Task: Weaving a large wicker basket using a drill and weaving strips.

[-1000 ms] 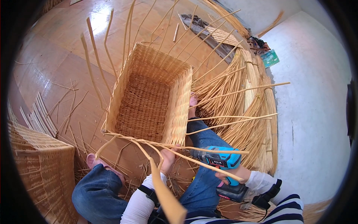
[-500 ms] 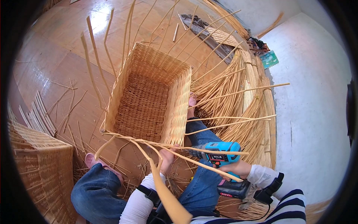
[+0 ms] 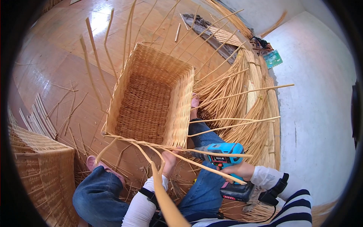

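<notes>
Rectangular tan wicker basket (image 3: 179, 102) is positioned at the middle of the brown panelled floor (image 3: 64, 73), between the person's feet, open side up, with its darker woven bottom exposed. Its contact with the floor is hidden. Long, thin, pale wooden rods (image 3: 242, 90) project outward from the rim on all sides; at the near edge, several cross one another along the rim. One thick, peeled, tan rod (image 3: 166, 200) extends from this edge toward the lower border of the view.

Left hand (image 3: 170, 160): partly closed, placed at the basket's near right corner, below the rim. The fingertips are obscured; whether they grip the rim cannot be determined.

Right hand (image 3: 245, 171): closed around the handle of a blue-and-black cordless drill (image 3: 228, 149). The drill's nose points left, toward the same corner; two rods pass in front of the tool and hand.

Surroundings: a second, tan woven wicker basket (image 3: 55, 178) occupies the floor's near left corner. Loose, straight, whitish sticks (image 3: 41, 117) lie just beyond it. Tied bundles of long straw-coloured rods (image 3: 227, 98) lie along the floor's right edge, beside the white wall (image 3: 314, 98).
</notes>
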